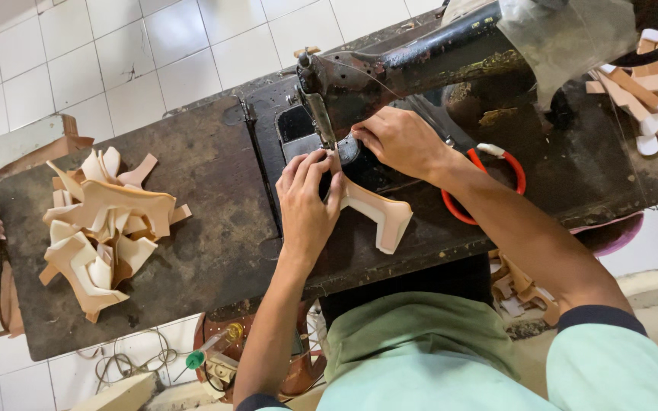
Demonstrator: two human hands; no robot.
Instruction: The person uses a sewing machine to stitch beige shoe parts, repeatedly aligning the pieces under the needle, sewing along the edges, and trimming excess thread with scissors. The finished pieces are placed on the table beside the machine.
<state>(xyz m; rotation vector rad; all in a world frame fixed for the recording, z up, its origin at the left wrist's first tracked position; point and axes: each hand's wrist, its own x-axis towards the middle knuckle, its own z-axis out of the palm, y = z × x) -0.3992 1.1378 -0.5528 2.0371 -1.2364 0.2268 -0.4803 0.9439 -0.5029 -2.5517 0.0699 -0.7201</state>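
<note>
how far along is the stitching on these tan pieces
Possibly done: a pile of tan pieces lies left on the table. In hand: both hands, left hand and right hand, press one tan piece under the sewing machine needle. Maybe left: more pieces far right.

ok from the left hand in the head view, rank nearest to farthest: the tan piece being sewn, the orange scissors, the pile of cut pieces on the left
1. Tan piece: under the left hand, touching its fingers.
2. Orange scissors: to the right, past the right forearm.
3. Pile of cut pieces: far left on the dark table.
</note>
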